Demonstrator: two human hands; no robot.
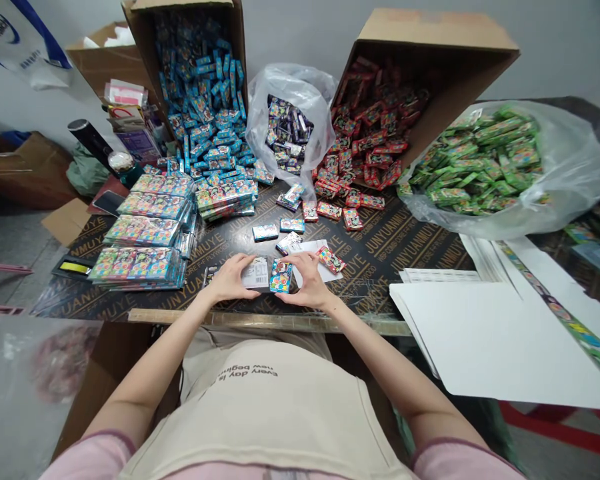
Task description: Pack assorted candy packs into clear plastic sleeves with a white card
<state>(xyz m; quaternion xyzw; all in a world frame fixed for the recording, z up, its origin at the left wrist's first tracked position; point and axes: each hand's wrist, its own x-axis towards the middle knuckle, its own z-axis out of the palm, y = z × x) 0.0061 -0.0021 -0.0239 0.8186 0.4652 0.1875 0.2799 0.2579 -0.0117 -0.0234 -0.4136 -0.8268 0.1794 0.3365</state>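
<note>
My left hand (230, 277) is closed around a pale flat pack with a barcode (255, 273), fingers at its far edge and thumb at the near edge. Beside it, my right hand (307, 281) pinches a small blue printed box (281, 276) by its two ends. Just beyond my hands lie a blue-edged box (265, 232), another blue box (293, 225) and a tilted box (289, 243). A red box (331, 260) rests on a white sheet (321, 247) to the right of my right hand. Whether the two held things touch is hard to see.
Stacks of wrapped multi-packs (135, 263) stand at left. Behind are a carton of blue boxes (237, 20), a plastic bag of dark boxes (257, 127), a carton of red boxes (450, 63) and a bag of green boxes (575, 167). White card sheets (495, 340) overhang the right front edge.
</note>
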